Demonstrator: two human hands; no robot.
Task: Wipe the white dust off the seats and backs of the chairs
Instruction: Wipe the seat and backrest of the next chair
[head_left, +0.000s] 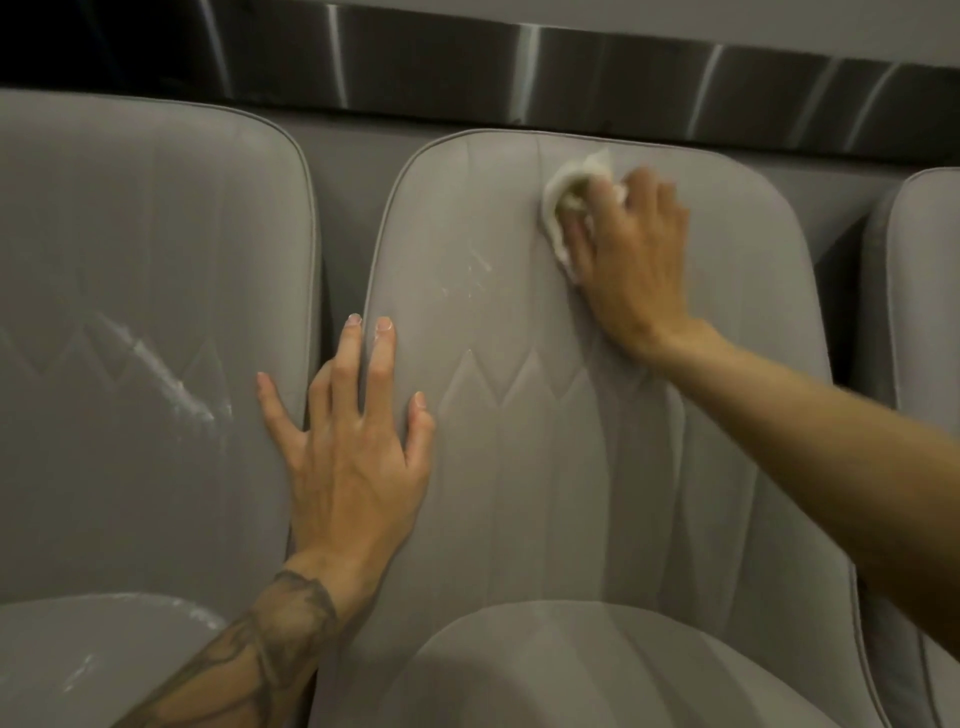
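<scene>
This looks like a public seating room, perhaps a waiting hall or dining venue, though the close view leaves that unsure. Three identical grey padded chairs with stitched backs stand in a tight row: the left chair (145, 249) at 9 o'clock, the middle chair (561, 441) at centre, the right chair (930, 312) at 3 o'clock. Behind them, at 12 o'clock, a brushed metal band (519, 62) runs along a pale wall (779, 18).

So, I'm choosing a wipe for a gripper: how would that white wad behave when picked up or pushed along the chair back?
Probably floppy and light: the white wad sits crumpled and bunched under the right hand, keeping no shape of its own. It likely slides easily on the smooth chair back, so it needs steady pressing.
</scene>
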